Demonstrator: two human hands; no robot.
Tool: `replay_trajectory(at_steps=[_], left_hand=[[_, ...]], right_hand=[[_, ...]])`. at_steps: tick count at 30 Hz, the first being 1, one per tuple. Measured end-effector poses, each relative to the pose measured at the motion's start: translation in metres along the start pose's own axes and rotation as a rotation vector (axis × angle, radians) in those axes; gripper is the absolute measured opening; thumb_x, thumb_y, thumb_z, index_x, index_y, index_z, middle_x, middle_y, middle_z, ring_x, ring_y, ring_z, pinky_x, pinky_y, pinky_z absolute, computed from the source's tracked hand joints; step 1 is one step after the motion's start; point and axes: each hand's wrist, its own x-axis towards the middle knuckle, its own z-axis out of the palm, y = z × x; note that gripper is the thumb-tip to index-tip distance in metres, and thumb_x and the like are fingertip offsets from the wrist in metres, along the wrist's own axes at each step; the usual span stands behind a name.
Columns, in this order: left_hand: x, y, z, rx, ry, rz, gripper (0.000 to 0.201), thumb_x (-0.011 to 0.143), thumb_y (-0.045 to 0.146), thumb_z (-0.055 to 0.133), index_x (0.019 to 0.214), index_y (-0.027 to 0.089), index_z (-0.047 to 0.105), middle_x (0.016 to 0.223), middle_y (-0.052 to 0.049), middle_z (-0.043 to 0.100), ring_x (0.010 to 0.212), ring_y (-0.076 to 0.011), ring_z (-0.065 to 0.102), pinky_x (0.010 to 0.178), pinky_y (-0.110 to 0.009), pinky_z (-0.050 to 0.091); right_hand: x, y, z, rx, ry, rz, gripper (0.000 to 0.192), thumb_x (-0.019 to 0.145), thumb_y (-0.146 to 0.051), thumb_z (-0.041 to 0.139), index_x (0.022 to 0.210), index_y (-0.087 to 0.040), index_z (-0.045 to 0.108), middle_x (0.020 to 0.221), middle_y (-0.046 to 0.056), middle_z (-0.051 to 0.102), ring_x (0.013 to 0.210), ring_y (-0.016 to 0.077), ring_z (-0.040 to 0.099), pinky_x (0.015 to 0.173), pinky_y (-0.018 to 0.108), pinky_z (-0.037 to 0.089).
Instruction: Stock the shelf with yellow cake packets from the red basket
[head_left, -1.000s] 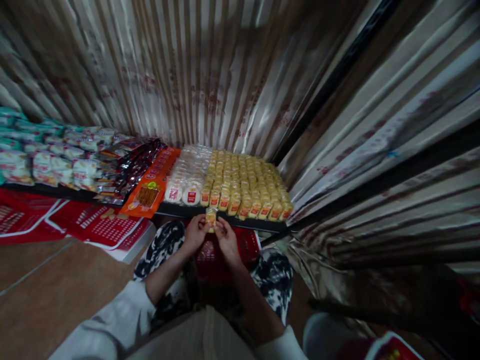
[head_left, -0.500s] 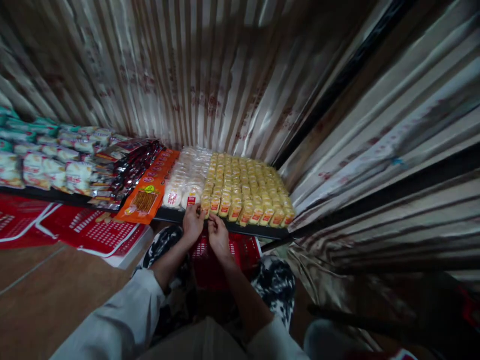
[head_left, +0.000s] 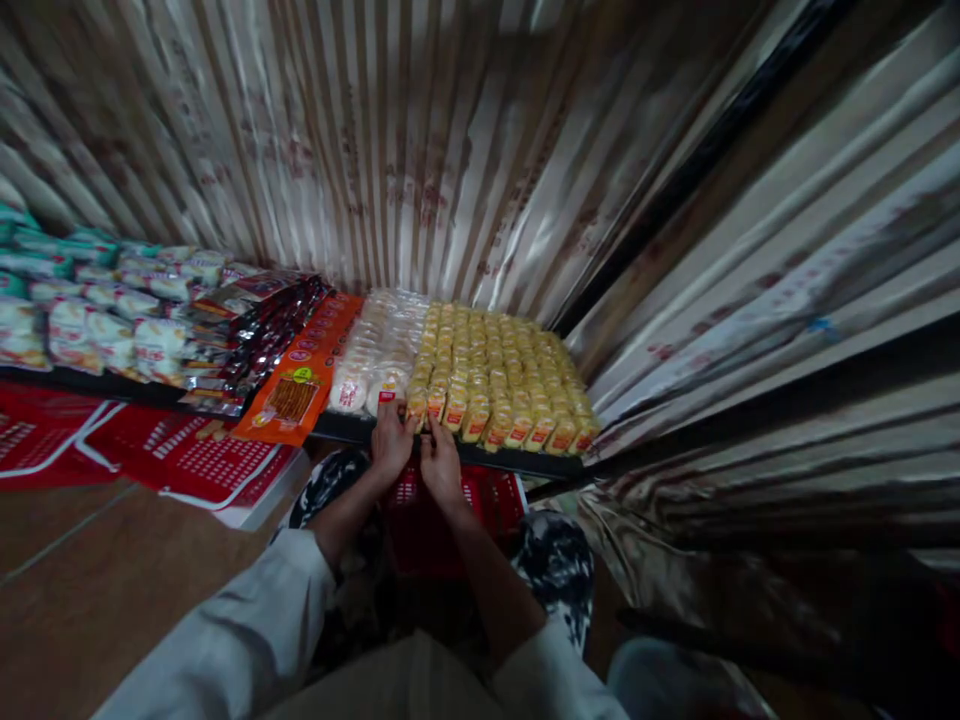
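Note:
Rows of small yellow wrapped snack cakes (head_left: 510, 380) with red labels fill the right end of a low black shelf (head_left: 517, 460). My left hand (head_left: 391, 438) has its fingers bent around the front left corner packet (head_left: 417, 405), beside the white round packets (head_left: 350, 390). Close by on the right, my right hand (head_left: 441, 462) touches the lower front of the same row, fingers curled and pressed together. The fingertips of both hands are small and dim, and whatever the right one grips is hidden.
Left of the white packets lie an orange snack bag (head_left: 292, 390), dark red shiny packets (head_left: 262, 335) and white-and-green bags (head_left: 97, 300). Red printed bags (head_left: 195, 465) sit below the shelf. Striped plastic sheeting (head_left: 375, 140) hangs behind, with a dark pole (head_left: 675, 190) at right.
The view has shifted slightly. My hands stay at the front left corner of the yellow packets, with the right fingers a little further under the front row.

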Motion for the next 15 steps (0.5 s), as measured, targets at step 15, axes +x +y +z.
replay_trajectory(at_steps=[15], left_hand=[[-0.009, -0.02, -0.003, -0.039, 0.033, 0.05, 0.034, 0.082, 0.024, 0.056, 0.115, 0.013, 0.052, 0.101, -0.008, 0.056, 0.072, -0.0121, 0.054, 0.081, -0.029, 0.048]], right_hand=[[-0.073, 0.061, -0.029, 0.127, 0.011, 0.26, 0.029, 0.084, -0.023, 0.041, 0.1, -0.017, 0.065, 0.096, 0.007, 0.069, 0.088, 0.0178, 0.063, 0.085, 0.034, 0.049]])
